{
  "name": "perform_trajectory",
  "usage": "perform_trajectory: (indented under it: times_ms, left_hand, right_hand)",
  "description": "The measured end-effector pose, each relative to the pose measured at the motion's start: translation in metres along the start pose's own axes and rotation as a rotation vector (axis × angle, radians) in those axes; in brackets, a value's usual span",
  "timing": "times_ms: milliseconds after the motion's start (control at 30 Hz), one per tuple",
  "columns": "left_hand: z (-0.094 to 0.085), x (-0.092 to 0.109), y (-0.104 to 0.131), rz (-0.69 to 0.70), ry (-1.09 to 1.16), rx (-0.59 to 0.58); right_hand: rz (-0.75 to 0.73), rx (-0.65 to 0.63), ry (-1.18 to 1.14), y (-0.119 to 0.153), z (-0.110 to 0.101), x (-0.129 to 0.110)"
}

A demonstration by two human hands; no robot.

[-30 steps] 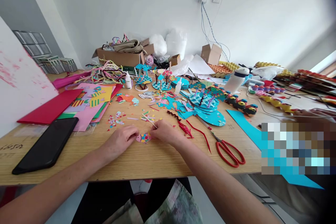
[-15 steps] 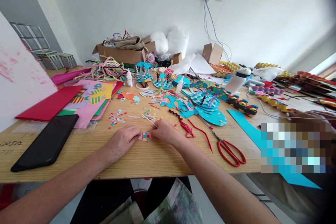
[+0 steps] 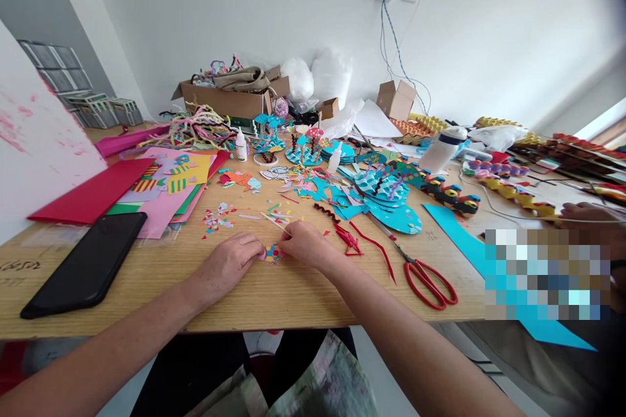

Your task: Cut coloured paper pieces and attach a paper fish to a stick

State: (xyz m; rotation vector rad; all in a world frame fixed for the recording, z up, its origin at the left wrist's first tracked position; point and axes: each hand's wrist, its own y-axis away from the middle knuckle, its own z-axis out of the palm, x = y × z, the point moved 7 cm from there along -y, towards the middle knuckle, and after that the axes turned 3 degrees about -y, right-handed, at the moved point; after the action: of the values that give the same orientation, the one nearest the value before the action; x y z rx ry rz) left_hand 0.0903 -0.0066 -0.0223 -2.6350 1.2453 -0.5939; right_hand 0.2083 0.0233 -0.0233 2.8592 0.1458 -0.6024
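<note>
Left hand [image 3: 233, 264]: fingers bent close together, tips at the left end of the dotted paper piece; whether they pinch it or only press it, I cannot tell.
Right hand [image 3: 304, 245]: fingers drawn narrow around a thin pale stick [image 3: 274, 223], tips at the right end of the paper piece.
Dotted paper piece [image 3: 272, 253]: on the counter [image 3: 288, 306], between the two hands, showing blue, yellow and red spots; its ends are partly hidden by fingers.
Stick: slants up and left out of the right hand, its far end over small paper strips.
Paper scraps [image 3: 220, 218]: scattered beyond the left hand.
Phone [image 3: 85, 267]: dark and face up, left of the left arm.
Coloured sheets [image 3: 161, 218]: overlapping behind the phone.
Red strip [image 3: 375, 245]: lying right of the right hand, beside a red bundle [image 3: 348, 240].
Scissors [image 3: 415, 263]: red-handled, farther right.
Glue bottle [image 3: 240, 147]: upright, toward the back.
Blue oval [image 3: 396, 216]: beyond the scissors, under other cut pieces.
Co-worker's hand [image 3: 587, 212]: at the far right edge, its grip unclear.
</note>
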Motion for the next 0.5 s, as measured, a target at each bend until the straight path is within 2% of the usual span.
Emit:
perform_trajectory:
  times_ms: [500]
  left_hand:
    - [0.0006, 0.0007, 0.0003, 0.012, -0.022, 0.007]
  right_hand:
    - [-0.004, 0.003, 0.047, 0.0008, -0.0001, -0.003]
